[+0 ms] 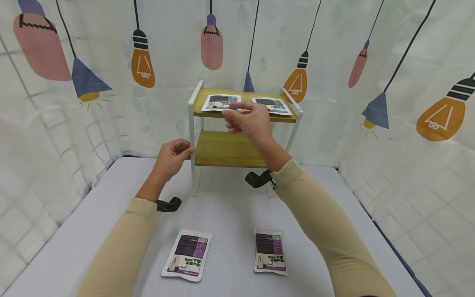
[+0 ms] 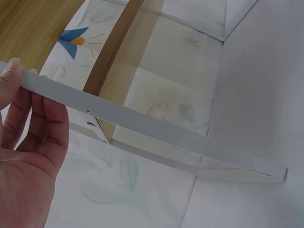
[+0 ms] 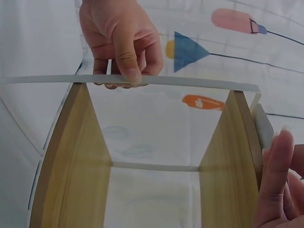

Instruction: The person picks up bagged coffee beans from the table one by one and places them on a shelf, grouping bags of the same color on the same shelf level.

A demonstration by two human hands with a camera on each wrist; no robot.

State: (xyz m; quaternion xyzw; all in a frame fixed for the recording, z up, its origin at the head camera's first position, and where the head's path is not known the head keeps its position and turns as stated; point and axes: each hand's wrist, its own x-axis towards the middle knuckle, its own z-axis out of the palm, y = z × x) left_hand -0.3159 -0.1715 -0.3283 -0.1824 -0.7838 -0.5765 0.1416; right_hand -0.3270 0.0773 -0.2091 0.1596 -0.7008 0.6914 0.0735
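My left hand [image 1: 171, 160] grips the white left upright [image 2: 142, 119] of a two-tier shelf rack, thumb on one side and fingers behind. Over the front edge of the top wooden shelf [image 1: 241, 115], my right hand [image 1: 252, 121] has its thumb and index finger stretched toward the left white pouch [image 1: 217, 101], overlapping its right corner in the head view. The right wrist view shows these fingers [image 3: 275, 175] beside the shelf edge, nearly straight. A second pouch [image 1: 276, 106] lies at the right of the top shelf, partly hidden behind the right hand.
Two flat pouches with purple labels, a left one [image 1: 187, 255] and a right one [image 1: 270, 252], lie on the white table [image 1: 222, 214] in front. The rack's lower wooden shelf [image 1: 222, 150] sits below the top one. Lamp-printed curtains [image 1: 178, 49] enclose the back and sides.
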